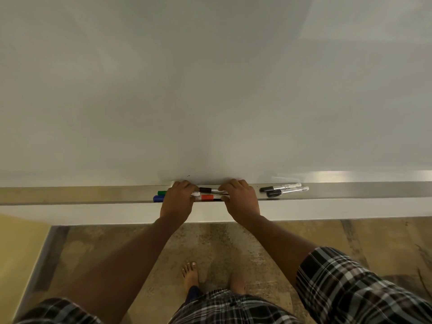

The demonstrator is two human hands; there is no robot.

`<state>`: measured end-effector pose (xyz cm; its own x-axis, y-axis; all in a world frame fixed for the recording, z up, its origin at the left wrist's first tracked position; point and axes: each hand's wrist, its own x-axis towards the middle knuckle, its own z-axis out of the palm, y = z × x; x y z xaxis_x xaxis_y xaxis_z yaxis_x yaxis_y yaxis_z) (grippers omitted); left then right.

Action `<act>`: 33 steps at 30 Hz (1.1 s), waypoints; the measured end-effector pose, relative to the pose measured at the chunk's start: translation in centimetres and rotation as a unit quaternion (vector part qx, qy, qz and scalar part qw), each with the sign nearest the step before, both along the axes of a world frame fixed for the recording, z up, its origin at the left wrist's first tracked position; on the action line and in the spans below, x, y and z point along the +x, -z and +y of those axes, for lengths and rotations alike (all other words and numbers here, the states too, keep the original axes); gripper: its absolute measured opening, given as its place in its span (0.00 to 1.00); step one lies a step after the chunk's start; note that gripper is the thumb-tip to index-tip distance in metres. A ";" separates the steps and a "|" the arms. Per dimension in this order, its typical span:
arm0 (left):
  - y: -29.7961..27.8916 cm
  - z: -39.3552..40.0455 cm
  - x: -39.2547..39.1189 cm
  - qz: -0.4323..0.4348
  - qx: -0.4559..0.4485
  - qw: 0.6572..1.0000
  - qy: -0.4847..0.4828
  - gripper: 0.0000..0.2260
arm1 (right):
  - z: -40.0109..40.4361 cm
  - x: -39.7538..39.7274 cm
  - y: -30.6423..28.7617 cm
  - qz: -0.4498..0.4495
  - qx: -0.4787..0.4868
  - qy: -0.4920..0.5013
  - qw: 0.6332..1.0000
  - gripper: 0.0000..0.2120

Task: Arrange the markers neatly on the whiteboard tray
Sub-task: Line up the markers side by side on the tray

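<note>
Both hands rest on the metal whiteboard tray, which runs across the foot of the whiteboard. The left hand lies palm down over the left ends of a small cluster of markers, its fingers curled toward the board; the right hand covers the right ends of the same cluster in the same manner. Between the two hands a black-capped marker lies nearer the board and a red-capped marker lies nearer the tray's front lip, both lengthwise along the tray. From under the left hand's outer edge a green cap and a blue cap stick out, the green one behind the blue. The grip of each hand is curved down over the markers; whether the fingers actually pinch any of them cannot be told, since the fingertips are hidden behind the knuckles.

Off to the right, apart from the hands, two black-capped markers lie side by side on the tray, slightly askew to its edge, caps pointing left. Below, bare feet stand on a mottled floor, and plaid sleeves frame the forearms.
</note>
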<state>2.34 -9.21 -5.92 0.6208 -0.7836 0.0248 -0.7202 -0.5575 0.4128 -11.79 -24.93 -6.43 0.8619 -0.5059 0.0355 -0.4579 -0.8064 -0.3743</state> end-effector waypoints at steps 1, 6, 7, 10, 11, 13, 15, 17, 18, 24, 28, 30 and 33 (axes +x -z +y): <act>0.1 0.0 0.1 0.001 -0.001 1.000 -0.002 0.10 | -0.1 -0.1 0.0 -0.001 -0.002 -0.006 1.000 0.15; 0.2 0.1 0.5 -0.013 0.011 1.000 0.006 0.10 | -0.4 -0.3 0.1 0.027 -0.023 -0.036 0.999 0.16; 0.2 0.1 0.5 -0.019 0.016 1.000 0.007 0.09 | -0.5 -0.3 0.1 0.029 -0.023 -0.037 0.999 0.16; 0.1 0.1 0.5 -0.018 0.029 0.999 -0.005 0.08 | -0.4 -0.4 0.2 0.033 -0.026 -0.044 0.998 0.15; 0.1 0.1 0.5 -0.018 0.032 0.999 -0.010 0.08 | -0.4 -0.4 0.2 0.032 -0.024 -0.043 0.998 0.15; 0.1 0.2 0.5 -0.022 0.038 0.999 -0.016 0.08 | -0.3 -0.4 0.1 0.031 -0.020 -0.042 0.998 0.15; 0.2 0.2 0.5 -0.026 0.041 0.999 -0.020 0.08 | -0.3 -0.3 0.0 0.030 -0.015 -0.040 0.999 0.15; 0.3 0.2 0.5 -0.029 0.047 0.998 -0.021 0.09 | -0.2 -0.2 -0.1 0.035 -0.014 -0.043 0.998 0.16; 0.4 0.2 0.5 -0.030 0.050 0.998 -0.022 0.09 | 0.0 -0.1 -0.2 0.039 -0.013 -0.043 0.998 0.16; 0.2 0.2 0.5 -0.031 0.048 0.998 -0.021 0.09 | 0.6 0.1 -0.6 0.057 -0.014 -0.042 0.997 0.20; 0.2 0.3 0.6 -0.031 0.048 0.998 -0.024 0.10 | 0.8 0.5 -0.5 0.069 -0.021 -0.043 0.996 0.22; 0.3 0.3 0.7 -0.030 0.048 0.998 -0.026 0.09 | 0.9 0.7 -0.4 0.068 -0.021 -0.042 0.997 0.21; 0.3 0.4 0.6 -0.031 0.047 0.998 -0.027 0.09 | 0.9 0.8 -0.3 0.061 -0.020 -0.039 0.997 0.18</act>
